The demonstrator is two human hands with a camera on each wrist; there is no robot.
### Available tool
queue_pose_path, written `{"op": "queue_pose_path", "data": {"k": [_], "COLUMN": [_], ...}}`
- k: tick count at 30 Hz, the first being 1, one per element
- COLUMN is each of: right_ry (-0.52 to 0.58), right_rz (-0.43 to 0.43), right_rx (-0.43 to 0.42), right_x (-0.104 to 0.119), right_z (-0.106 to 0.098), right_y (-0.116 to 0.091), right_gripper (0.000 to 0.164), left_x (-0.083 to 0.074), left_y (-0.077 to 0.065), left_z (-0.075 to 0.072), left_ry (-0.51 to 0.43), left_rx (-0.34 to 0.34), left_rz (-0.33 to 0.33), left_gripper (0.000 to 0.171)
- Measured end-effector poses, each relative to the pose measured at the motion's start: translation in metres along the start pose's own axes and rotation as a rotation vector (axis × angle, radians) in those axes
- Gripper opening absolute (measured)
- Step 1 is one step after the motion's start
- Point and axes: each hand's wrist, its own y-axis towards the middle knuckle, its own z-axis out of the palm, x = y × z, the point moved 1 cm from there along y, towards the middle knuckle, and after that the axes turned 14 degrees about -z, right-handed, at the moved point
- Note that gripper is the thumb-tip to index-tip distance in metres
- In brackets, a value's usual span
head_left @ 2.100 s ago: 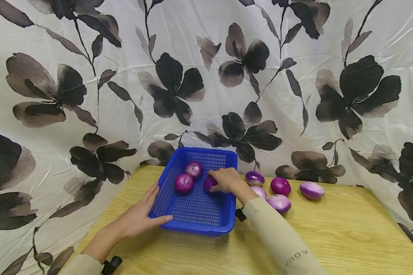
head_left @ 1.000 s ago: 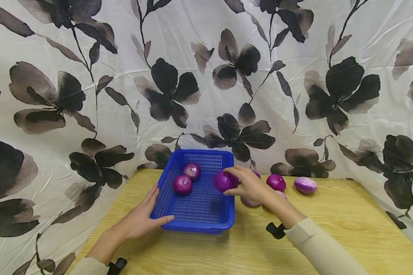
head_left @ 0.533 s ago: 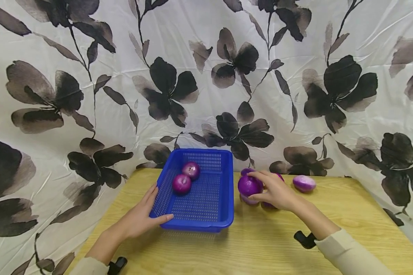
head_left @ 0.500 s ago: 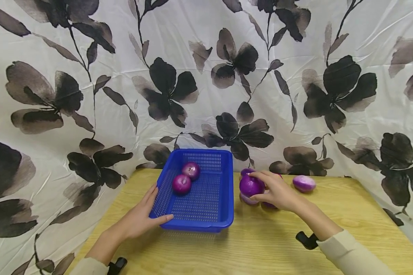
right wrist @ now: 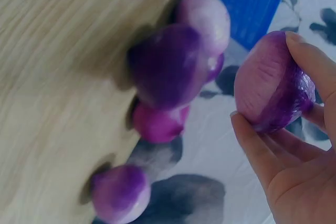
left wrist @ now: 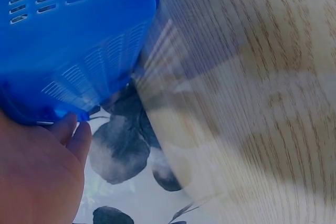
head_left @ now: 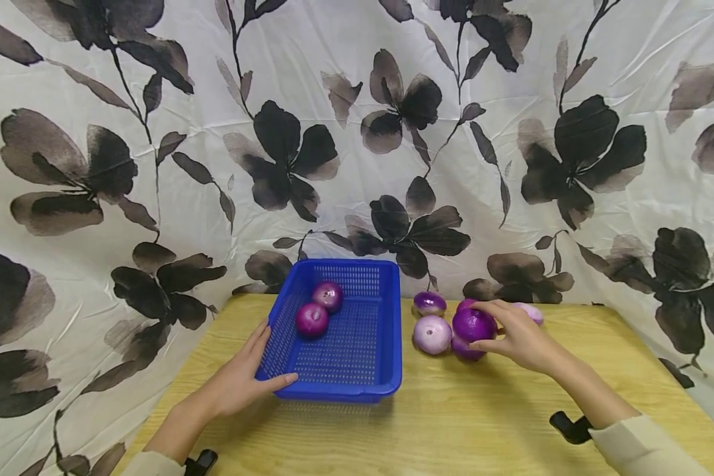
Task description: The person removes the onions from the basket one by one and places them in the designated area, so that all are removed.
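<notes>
In the head view my right hand (head_left: 520,335) pinches a red onion (head_left: 475,325) between thumb and fingers, held over the onions on the table's right side. The right wrist view shows this held onion (right wrist: 273,80) from its paler side. My left hand (head_left: 235,377) rests at the near left corner of a blue plastic basket (head_left: 339,390), its thumb over the front rim and fairly straight fingers along the left side. Two red onions (head_left: 312,320) lie inside the basket. In the left wrist view, fingertips (left wrist: 79,139) touch the basket's rim.
Right of the basket lie a pale purple onion (head_left: 432,334) and a darker onion (head_left: 430,303). Others sit partly hidden behind and below the held one, with a pale onion (head_left: 531,312) farther right. A floral cloth (head_left: 345,145) hangs behind the wooden table (head_left: 428,423).
My right hand has taken a red onion out of the basket and carried it right, over the onions on the table. My left hand stays at the basket.
</notes>
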Motion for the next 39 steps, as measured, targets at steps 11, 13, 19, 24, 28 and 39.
{"op": "queue_pose_path", "data": {"k": [11,13,19,24,28,39], "right_ry": [-0.067,-0.059,-0.022,-0.052,-0.084,-0.046], "right_rz": [-0.013,-0.012,-0.007,-0.018,0.019,0.192], "right_rx": [-0.064,-0.065,-0.076,-0.081,-0.056,0.077], "right_x": [-0.023,-0.028,-0.042,-0.05,-0.058,-0.077], "right_z": [-0.007,-0.007,-0.008,-0.005,-0.002,0.004], "right_y": [-0.029,-0.033,-0.046,-0.056,-0.061,-0.072], "right_gripper": [0.063,0.063,0.064,0.065,0.063,0.065], "left_x": [0.002,0.002,0.001,0.001,0.001,0.002], "left_y": [0.001,0.0,0.001,0.001,0.002,0.001], "left_z": [0.0,0.0,0.0,0.001,0.002,0.003], "left_ry": [-0.002,-0.004,-0.008,-0.007,-0.006,0.016], "left_rx": [0.003,-0.001,-0.011,-0.009,-0.013,-0.014], "left_rz": [0.01,0.011,0.019,0.021,0.019,0.014], "left_gripper": [0.123,0.123,0.123,0.124,0.124,0.123]}}
